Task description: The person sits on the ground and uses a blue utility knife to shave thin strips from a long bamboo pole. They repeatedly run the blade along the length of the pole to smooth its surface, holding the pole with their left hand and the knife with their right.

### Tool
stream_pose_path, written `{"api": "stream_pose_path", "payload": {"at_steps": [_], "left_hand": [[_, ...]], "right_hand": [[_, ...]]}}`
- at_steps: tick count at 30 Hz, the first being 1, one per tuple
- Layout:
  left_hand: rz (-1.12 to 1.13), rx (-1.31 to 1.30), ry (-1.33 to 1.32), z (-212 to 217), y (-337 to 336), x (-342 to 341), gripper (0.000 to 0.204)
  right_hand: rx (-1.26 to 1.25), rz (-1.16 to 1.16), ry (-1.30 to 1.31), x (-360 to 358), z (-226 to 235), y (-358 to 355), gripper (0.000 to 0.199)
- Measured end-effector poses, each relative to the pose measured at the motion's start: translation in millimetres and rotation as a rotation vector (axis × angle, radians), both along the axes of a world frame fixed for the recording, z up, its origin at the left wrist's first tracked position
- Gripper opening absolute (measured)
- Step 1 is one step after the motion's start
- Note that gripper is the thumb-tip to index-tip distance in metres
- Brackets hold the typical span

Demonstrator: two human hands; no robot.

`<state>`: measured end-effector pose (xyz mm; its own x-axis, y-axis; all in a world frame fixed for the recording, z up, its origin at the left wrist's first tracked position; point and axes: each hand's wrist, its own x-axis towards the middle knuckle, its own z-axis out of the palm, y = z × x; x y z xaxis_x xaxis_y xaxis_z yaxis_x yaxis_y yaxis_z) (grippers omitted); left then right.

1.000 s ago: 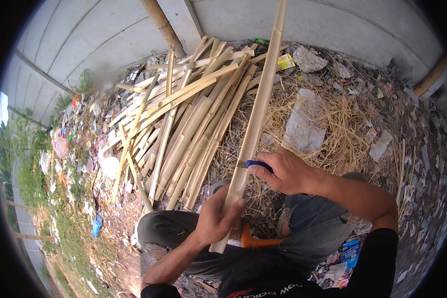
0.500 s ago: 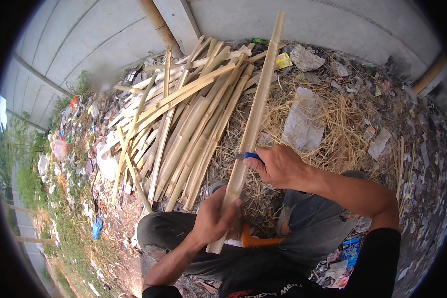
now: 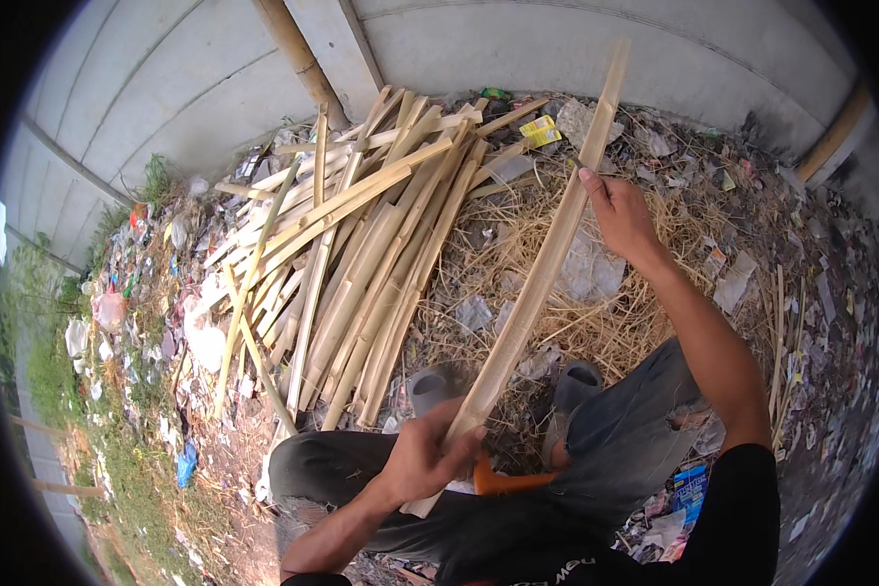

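A long split bamboo strip (image 3: 529, 305) slants from my lap up toward the wall, its hollow face turned up. My left hand (image 3: 428, 457) is closed around its near end, above my thigh. Farther up, my right hand (image 3: 622, 217) grips the strip's right edge, thumb on top and most fingers hidden behind. The blue-handled blade seen earlier does not show now. Left of the strip lies a large pile of split bamboo (image 3: 361, 283), its pieces crossing one another.
Dry shavings (image 3: 645, 322) and a clear plastic sheet (image 3: 591, 269) lie beyond my feet. An orange curved object (image 3: 508, 481) sits between my legs. A grey panel wall (image 3: 557, 59) with a bamboo post (image 3: 303, 59) stands behind. Litter covers the ground.
My right hand has moved up and away along the strip, and the blue-handled blade has gone from view. The strip's far end has swung to the right; my left hand stays at its near end.
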<state>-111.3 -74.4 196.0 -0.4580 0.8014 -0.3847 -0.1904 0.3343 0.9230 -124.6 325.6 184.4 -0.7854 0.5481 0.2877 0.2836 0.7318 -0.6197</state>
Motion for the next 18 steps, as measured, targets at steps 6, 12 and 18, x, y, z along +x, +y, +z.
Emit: {"api": "stream_pose_path", "payload": {"at_steps": [6, 12, 18], "left_hand": [[-0.056, 0.087, 0.035, -3, 1, -5, 0.042], [0.077, 0.036, 0.173, 10, 6, -8, 0.037], [0.146, -0.055, 0.400, 5, 8, -12, 0.031]], "right_hand": [[-0.343, 0.144, 0.106, 27, 13, -29, 0.060], [-0.412, 0.426, -0.066, 35, 15, -85, 0.052], [-0.125, 0.757, -0.181, 48, 12, -131, 0.050]]}}
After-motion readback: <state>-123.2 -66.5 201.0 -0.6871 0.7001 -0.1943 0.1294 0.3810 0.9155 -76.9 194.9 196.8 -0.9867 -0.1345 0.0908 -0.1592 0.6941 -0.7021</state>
